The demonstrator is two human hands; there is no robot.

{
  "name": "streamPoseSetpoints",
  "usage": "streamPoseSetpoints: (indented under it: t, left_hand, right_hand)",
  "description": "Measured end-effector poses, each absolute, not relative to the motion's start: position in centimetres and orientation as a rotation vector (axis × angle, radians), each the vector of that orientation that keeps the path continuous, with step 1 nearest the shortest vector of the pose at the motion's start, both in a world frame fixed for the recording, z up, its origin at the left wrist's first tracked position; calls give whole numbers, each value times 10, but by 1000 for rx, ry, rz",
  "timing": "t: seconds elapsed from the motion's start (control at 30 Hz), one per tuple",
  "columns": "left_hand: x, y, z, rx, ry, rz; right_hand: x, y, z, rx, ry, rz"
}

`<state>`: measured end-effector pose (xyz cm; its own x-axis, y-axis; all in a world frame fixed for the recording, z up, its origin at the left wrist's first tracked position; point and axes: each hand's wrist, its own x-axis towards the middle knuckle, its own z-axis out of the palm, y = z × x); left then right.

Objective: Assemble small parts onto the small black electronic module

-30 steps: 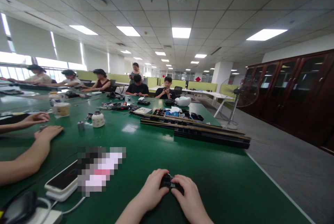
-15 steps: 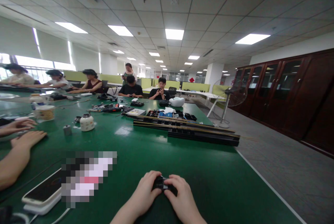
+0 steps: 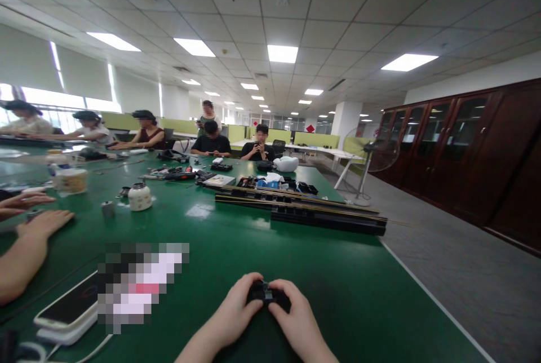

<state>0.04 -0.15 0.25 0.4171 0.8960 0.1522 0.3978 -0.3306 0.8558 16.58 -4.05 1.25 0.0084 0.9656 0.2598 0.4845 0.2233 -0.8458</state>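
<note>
Small black part (image 3: 267,295) was held between both hands, low at the near side of the green surface (image 3: 359,290).
The fingers of the left hand (image 3: 240,304) pinched its left end, thumb nearest the wearer and fingertips on the far side; those of the right hand (image 3: 292,306) gripped the right end likewise, leaving the greyish middle exposed; whether the part touched the surface could not be told. To the left lay a phone (image 3: 70,301), partly masked by blurring; beyond stood a pale jar (image 3: 140,198) beside a grey cylinder (image 3: 107,209), and long black rails (image 3: 327,221) lay ahead, toward the right.
</note>
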Motion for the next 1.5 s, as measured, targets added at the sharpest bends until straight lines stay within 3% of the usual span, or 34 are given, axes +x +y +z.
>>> streamPoseSetpoints:
  t: [0.3,0.77,1.17,1.5]
  left_hand:
    - [4,1,7,1512,783,873]
    - [6,4,0,1464,745,907]
    - [3,-1,10,1927,1158,881]
    - [2,-3,6,2054,1212,804]
  right_hand:
    - [168,-41,14,-1275,-1559,694]
    - [169,-45,19,-1381,-1607,677]
    - [171,-42,13,-1434,-1598,678]
    - [166,-45,14,-1562,-1720,541]
